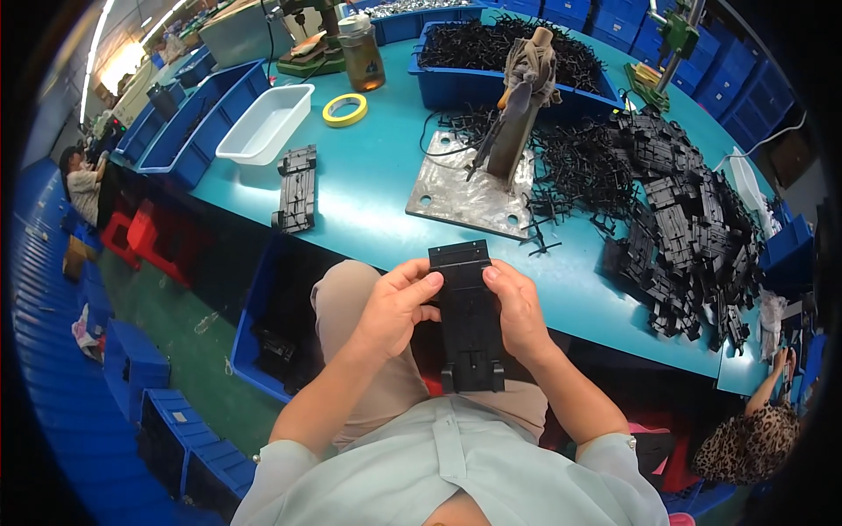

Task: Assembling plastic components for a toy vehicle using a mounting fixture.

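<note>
Between my two hands, above my lap, is a long black plastic chassis-like part [469, 320]. My left hand [396, 302] grips its left edge near the far end, thumb on top. On the opposite edge my right hand [517, 307] is closed the same way. A similar black part [296, 188] lies on the table to the left. Just beyond my hands stands a metal plate [438, 188] with a post, its top wrapped in cloth [532, 70]. Small black branched plastic pieces [583, 171] are strewn beside it. A big heap of black chassis-like parts [693, 228] covers the right side.
Farther back are a blue bin [438, 85] of black branched pieces, a jar of amber liquid [362, 57], yellow tape [344, 110] and a white tray [263, 127]. A blue crate [250, 346] sits below the table edge. Other people [83, 184] work at both sides.
</note>
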{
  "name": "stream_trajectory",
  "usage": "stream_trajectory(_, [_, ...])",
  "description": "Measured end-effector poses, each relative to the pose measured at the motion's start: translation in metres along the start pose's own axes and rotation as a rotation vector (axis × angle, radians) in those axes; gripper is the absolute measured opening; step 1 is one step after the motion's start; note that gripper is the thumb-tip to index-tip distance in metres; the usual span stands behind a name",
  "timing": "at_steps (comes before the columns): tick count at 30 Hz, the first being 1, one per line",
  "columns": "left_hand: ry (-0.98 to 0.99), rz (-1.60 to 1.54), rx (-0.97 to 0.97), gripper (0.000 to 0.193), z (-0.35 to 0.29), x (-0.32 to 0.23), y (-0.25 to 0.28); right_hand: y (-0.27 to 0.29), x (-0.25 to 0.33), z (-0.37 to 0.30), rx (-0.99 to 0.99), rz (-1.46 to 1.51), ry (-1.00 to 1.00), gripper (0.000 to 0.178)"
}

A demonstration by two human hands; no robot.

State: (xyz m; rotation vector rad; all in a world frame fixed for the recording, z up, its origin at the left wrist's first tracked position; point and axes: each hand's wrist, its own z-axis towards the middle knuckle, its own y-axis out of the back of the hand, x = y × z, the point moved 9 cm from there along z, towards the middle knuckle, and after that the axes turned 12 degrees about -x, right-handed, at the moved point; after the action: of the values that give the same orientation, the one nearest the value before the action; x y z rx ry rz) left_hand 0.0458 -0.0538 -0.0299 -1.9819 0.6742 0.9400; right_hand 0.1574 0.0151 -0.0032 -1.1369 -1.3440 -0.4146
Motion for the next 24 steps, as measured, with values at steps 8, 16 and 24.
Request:
stream_trajectory(8, [0.073, -0.078, -0.015, 0.016, 0.044, -0.003, -0.002, 0.032, -0.005, 0.031, -0.091, -0.094, -0.088, 0.023])
stream_trajectory(16, [0.137, -0.142, -0.033, 0.023, 0.085, -0.01, -0.015, 0.039, 0.0, 0.065, -0.1, -0.012, -0.115, 0.017])
stream_trajectory(24, [0.295, -0.109, -0.039, 0.034, 0.11, -0.016, -0.02, 0.035, 0.004, 0.088, -0.13, -0.04, -0.197, 0.026])
